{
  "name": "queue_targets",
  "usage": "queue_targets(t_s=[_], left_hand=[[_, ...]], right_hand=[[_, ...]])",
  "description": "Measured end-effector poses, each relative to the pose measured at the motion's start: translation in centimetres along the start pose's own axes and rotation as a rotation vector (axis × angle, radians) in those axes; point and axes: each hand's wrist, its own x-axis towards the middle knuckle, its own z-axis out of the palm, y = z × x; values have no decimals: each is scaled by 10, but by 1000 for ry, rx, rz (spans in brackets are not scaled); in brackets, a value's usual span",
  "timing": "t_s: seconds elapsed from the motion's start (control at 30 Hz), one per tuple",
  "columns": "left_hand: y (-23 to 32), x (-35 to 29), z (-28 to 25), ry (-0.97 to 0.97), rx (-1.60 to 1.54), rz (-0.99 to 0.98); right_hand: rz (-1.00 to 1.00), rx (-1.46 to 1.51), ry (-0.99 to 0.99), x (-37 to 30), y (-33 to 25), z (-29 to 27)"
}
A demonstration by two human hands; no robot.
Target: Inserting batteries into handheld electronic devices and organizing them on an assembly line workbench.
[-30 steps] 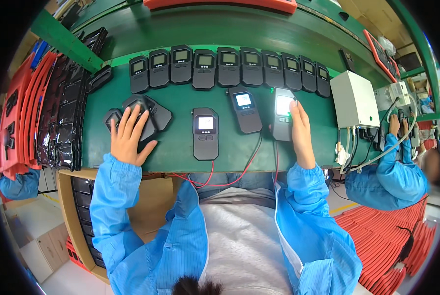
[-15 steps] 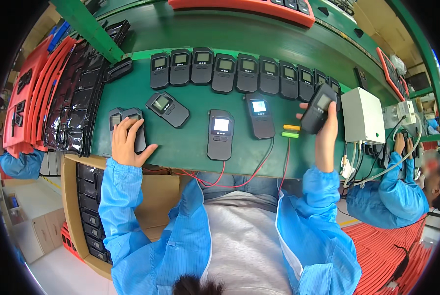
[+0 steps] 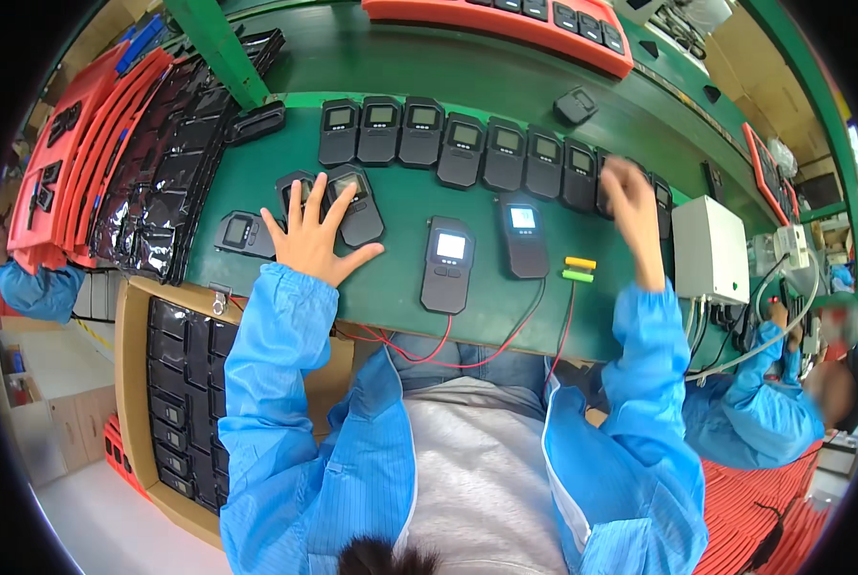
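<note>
My left hand (image 3: 316,235) lies with fingers spread over two black handheld meters, one dark meter (image 3: 298,189) partly under the fingers and another meter (image 3: 360,213) beside them. A third meter (image 3: 244,233) lies sideways to its left. My right hand (image 3: 632,206) is raised at the right end of a row of several meters (image 3: 503,153); its fingers are smeared by motion, and no meter shows in it. In front of me a lit meter (image 3: 446,268) and a second lit meter (image 3: 524,235) are wired with red and black leads.
A small dark device (image 3: 576,105) lies on the green conveyor beyond the row. Yellow and green connectors (image 3: 579,270) lie near a white box (image 3: 712,251). Black trays (image 3: 165,163) and red trays stack at left, above a carton (image 3: 134,369). A co-worker sits at right.
The meter is gone from my right hand, which has moved up toward the row. A dark device now shows on the conveyor. My left hand has moved right, and the meters near it are rearranged.
</note>
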Motion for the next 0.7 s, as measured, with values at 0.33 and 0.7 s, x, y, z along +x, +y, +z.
queue_targets(t_s=[0.33, 0.7], left_hand=[[-48, -21, -9, -56, 124, -74], [-68, 7, -19, -13, -341, 283]], right_hand=[[9, -231, -408, -112, -23, -12], [404, 923, -510, -45, -45, 15]])
